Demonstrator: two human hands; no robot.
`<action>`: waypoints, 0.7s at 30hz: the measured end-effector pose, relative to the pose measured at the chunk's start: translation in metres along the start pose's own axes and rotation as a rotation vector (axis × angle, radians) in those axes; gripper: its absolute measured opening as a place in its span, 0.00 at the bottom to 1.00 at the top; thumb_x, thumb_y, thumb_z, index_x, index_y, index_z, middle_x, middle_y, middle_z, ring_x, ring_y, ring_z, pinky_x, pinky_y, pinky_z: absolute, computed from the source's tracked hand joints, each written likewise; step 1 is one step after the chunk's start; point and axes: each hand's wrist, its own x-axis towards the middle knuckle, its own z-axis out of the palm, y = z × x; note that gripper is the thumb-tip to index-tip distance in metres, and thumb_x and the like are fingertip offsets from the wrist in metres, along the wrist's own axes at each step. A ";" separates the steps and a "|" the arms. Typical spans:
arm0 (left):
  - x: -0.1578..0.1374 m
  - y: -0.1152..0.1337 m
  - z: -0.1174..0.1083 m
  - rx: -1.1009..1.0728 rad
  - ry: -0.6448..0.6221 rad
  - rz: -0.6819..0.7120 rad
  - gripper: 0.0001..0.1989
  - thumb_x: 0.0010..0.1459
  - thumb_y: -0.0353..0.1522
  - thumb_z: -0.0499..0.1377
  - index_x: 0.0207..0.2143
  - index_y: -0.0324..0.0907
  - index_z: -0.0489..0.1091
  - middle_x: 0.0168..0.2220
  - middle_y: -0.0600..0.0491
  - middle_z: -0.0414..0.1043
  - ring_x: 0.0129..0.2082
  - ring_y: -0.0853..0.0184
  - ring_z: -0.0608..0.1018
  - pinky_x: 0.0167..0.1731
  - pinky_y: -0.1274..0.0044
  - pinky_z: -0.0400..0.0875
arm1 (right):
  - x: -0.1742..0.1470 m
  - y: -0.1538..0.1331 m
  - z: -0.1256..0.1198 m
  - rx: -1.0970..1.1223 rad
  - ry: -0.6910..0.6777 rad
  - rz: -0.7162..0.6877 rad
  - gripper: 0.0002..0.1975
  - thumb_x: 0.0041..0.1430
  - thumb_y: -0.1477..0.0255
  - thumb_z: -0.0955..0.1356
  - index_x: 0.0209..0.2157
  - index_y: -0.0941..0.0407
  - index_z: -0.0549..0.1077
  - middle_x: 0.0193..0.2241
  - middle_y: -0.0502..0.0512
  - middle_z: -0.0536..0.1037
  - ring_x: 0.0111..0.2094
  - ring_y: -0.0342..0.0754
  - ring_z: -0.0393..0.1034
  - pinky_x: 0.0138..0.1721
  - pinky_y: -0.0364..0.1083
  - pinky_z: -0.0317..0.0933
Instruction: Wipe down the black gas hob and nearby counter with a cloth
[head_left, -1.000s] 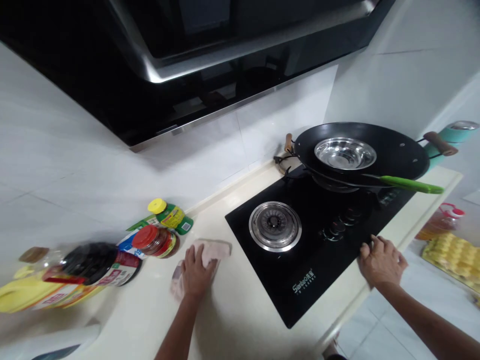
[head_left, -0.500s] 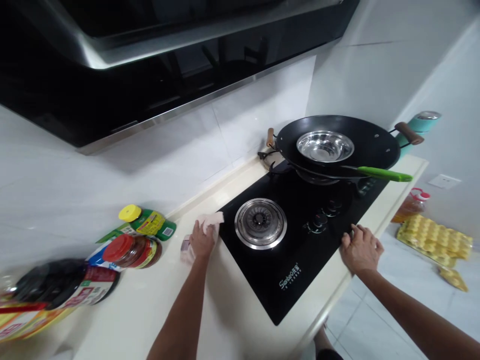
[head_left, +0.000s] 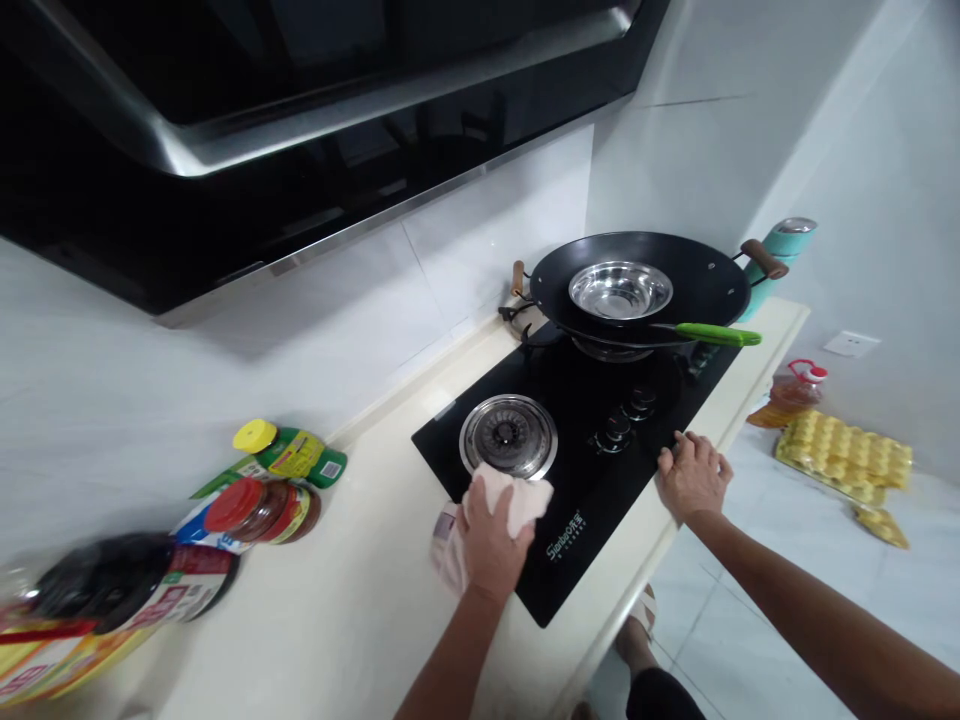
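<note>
Cream worktop [head_left: 337, 600] carries a black hob [head_left: 600, 490] with a wok [head_left: 697, 265] at its far end. The left hand [head_left: 495, 548] grips a pink cloth [head_left: 529, 500] against hob and worktop, at the uncovered burner's [head_left: 508, 435] near rim; the right hand [head_left: 694, 478] rests, grip loosely open, along the front edge.

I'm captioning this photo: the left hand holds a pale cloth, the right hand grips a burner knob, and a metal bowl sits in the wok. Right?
No: in the head view, the right hand rests at the front edge of the cooktop, apart from the knobs. Left hand, pale cloth and metal bowl are as stated.
</note>
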 end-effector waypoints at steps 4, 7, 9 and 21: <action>-0.013 0.036 0.008 -0.110 -0.071 0.104 0.30 0.56 0.47 0.68 0.60 0.51 0.73 0.75 0.37 0.52 0.72 0.38 0.59 0.68 0.42 0.54 | 0.000 0.002 0.002 0.002 0.001 0.002 0.26 0.71 0.62 0.55 0.62 0.58 0.66 0.64 0.67 0.67 0.69 0.60 0.52 0.68 0.63 0.44; -0.004 0.058 0.021 -0.169 -0.119 0.138 0.33 0.56 0.50 0.67 0.61 0.52 0.72 0.76 0.38 0.49 0.73 0.37 0.56 0.68 0.40 0.52 | 0.001 0.003 0.002 0.003 -0.009 0.005 0.26 0.71 0.62 0.55 0.63 0.58 0.66 0.64 0.67 0.67 0.69 0.61 0.53 0.68 0.64 0.44; 0.002 0.076 0.032 -0.195 -0.157 0.175 0.36 0.53 0.54 0.68 0.62 0.54 0.72 0.76 0.39 0.48 0.73 0.38 0.57 0.68 0.41 0.53 | 0.001 0.004 0.002 0.008 -0.016 0.008 0.26 0.70 0.62 0.55 0.63 0.58 0.65 0.64 0.67 0.66 0.68 0.61 0.53 0.68 0.65 0.43; -0.069 0.100 0.026 -0.312 -0.400 0.418 0.31 0.57 0.50 0.66 0.61 0.56 0.71 0.78 0.45 0.43 0.76 0.48 0.51 0.74 0.46 0.45 | 0.002 0.006 -0.003 0.031 -0.028 -0.002 0.26 0.69 0.64 0.57 0.63 0.58 0.65 0.64 0.68 0.66 0.67 0.62 0.54 0.67 0.65 0.44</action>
